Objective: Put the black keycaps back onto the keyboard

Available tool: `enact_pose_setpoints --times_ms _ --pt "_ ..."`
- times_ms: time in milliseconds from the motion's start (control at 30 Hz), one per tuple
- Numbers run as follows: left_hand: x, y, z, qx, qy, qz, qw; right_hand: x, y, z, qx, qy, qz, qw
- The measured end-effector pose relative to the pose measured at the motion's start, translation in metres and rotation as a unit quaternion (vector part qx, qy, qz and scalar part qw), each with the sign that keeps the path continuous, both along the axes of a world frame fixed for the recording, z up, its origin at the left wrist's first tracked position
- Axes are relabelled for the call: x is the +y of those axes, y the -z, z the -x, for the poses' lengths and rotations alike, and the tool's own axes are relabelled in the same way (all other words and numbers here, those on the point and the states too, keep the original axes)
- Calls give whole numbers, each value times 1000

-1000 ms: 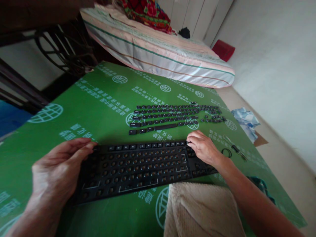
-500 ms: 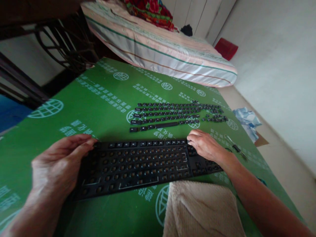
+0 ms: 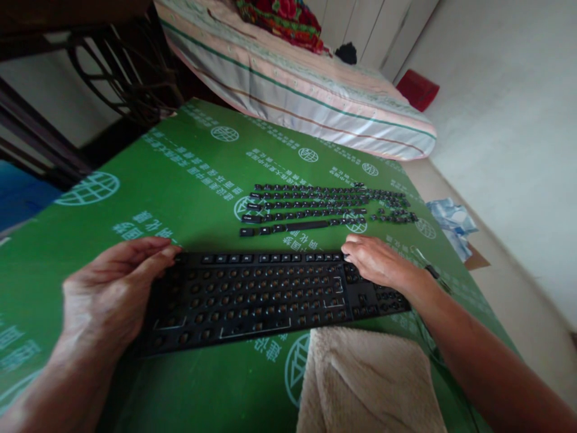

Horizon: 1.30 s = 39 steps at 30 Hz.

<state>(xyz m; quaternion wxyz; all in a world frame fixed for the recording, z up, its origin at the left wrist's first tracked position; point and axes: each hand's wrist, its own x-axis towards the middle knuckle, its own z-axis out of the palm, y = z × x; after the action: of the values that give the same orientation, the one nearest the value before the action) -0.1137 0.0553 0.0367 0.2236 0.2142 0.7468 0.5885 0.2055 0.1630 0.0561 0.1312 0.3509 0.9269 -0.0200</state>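
A black computer keyboard [image 3: 261, 294] lies across the green table, its top row fitted with keycaps and its main area showing bare key sockets. My left hand [image 3: 117, 282] grips the keyboard's far left corner, thumb and fingers closed on it. At the far edge, just right of the top-row caps, my right hand [image 3: 374, 258] has its fingertips pressed together against the keyboard. Whatever may be between those fingertips is hidden. Beyond the keyboard, loose black keycaps [image 3: 311, 204] lie in several rows, including a long space bar [image 3: 306, 226].
A beige cloth [image 3: 360, 379] lies at the near edge of the green table [image 3: 189, 391]. A thin tool with a dark handle [image 3: 431, 272] is beside my right forearm. A bed [image 3: 315, 108] stands behind; crumpled blue-white packaging [image 3: 451, 222] is on the floor at right.
The whole view has shifted slightly. Both hands stay at the same places on the keyboard, and the keycap rows look unchanged.
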Motion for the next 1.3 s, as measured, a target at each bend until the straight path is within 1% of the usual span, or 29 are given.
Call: enact_pose_setpoints --times_ms 167,267,400,533,700,833,1033,1133,1300 --pt "-1 -2 -1 4 7 15 1000 4 1 -1 13 -10 4 1000" --pt "-1 2 3 6 -2 7 1000 5 0 0 26 -8 16 1000" --pt "1 10 10 5 7 6 1000 5 -1 0 26 -16 20 999" --pt "1 12 12 7 9 4 1000 7 0 -2 24 -23 22 999" --pt "1 11 9 -25 10 -29 999 10 2 -4 48 -13 40 998" --pt "0 12 9 -12 9 -27 1000 11 2 -7 80 -2 66 995" --pt "0 15 10 -21 24 -54 998 14 4 -12 139 25 117 983" --pt "-1 15 9 -26 30 -53 998 17 6 -15 148 26 123 981" --pt "-3 9 5 -20 34 -49 998 20 7 -14 146 26 127 981"
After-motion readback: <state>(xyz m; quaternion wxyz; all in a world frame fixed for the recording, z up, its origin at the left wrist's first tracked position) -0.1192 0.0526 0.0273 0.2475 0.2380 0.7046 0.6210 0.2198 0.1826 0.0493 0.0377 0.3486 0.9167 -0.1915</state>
